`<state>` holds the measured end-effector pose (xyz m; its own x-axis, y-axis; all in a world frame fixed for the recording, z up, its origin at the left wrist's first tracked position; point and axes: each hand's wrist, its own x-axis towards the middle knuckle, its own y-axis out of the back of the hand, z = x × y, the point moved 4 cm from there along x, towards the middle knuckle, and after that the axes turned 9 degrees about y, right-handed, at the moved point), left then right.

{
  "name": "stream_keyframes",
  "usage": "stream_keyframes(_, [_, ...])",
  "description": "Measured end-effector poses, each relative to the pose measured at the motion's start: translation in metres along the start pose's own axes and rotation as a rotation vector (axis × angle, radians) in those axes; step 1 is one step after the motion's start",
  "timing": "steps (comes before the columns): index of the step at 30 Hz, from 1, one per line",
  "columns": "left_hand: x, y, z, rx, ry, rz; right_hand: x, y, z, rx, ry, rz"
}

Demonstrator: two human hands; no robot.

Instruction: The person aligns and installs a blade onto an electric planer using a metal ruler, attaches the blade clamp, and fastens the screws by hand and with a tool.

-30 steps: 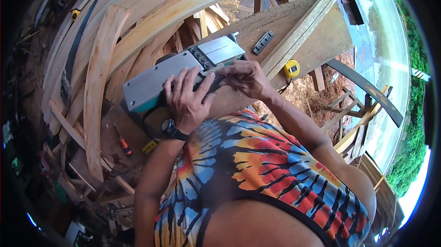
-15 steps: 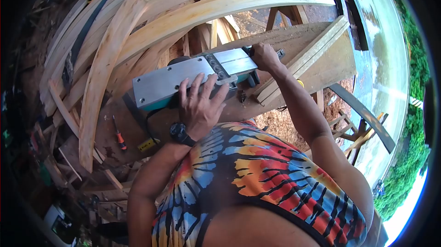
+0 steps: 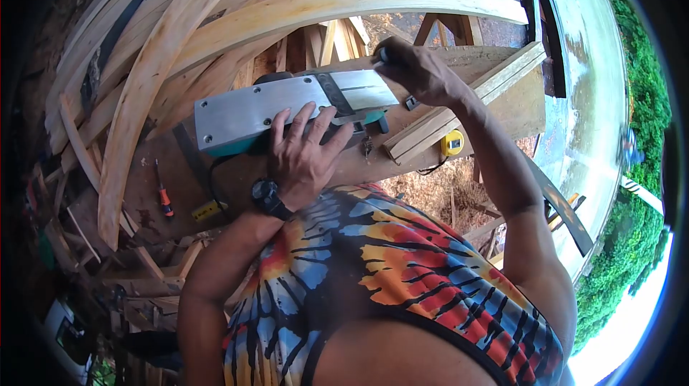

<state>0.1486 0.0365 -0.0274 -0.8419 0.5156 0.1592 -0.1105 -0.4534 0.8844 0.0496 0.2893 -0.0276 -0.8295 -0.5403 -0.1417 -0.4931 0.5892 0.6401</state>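
Observation:
An electric planer (image 3: 251, 113) lies upside down on a wide wooden board (image 3: 495, 127), its silver sole facing up. My left hand (image 3: 305, 152) rests on the planer's near edge with the fingers spread, and a dark watch is on that wrist. My right hand (image 3: 420, 73) is closed just beyond the planer's right end. A small dark, rounded piece shows at its fingers, but I cannot make out what it is. A small metal piece (image 3: 411, 102) lies on the board below that hand.
A squared timber (image 3: 466, 102) lies across the board beside a yellow tape measure (image 3: 452, 142). To the left are a red-handled screwdriver (image 3: 166, 199) and a yellow-and-black block (image 3: 208, 210). Long curved planks (image 3: 344, 9) fill the far side, with a loose plank (image 3: 154, 91) slanting over them.
My right hand has lifted off the planer's right end and turned, still closed. My left hand stays on the planer. The view has shifted slightly, and the tape measure now shows fully.

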Motion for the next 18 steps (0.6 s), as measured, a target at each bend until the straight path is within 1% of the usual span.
stream_keyframes(2, [0.002,-0.001,0.003,0.011,0.001,0.008,0.006,-0.007,-0.014,0.181,0.247,-0.103])
stream_keyframes(3, [0.004,-0.002,0.004,0.013,0.002,0.004,0.010,-0.011,-0.012,0.190,0.265,-0.164])
stream_keyframes(6, [0.002,0.002,0.000,0.000,0.006,-0.012,0.027,-0.025,-0.015,0.120,0.393,-0.278])
stream_keyframes(7, [0.003,0.001,0.002,-0.011,0.012,-0.017,0.032,-0.024,-0.014,0.016,0.398,-0.337])
stream_keyframes(10, [0.005,0.002,0.001,-0.031,0.020,-0.018,0.039,-0.027,-0.028,-0.087,0.595,-0.397])
stream_keyframes(12, [-0.006,0.010,-0.011,-0.052,0.018,-0.010,0.047,-0.040,-0.045,-0.120,0.609,-0.407])
stream_keyframes(18, [0.003,-0.001,-0.011,-0.037,0.027,0.015,0.051,-0.032,-0.037,-0.153,0.562,-0.454])
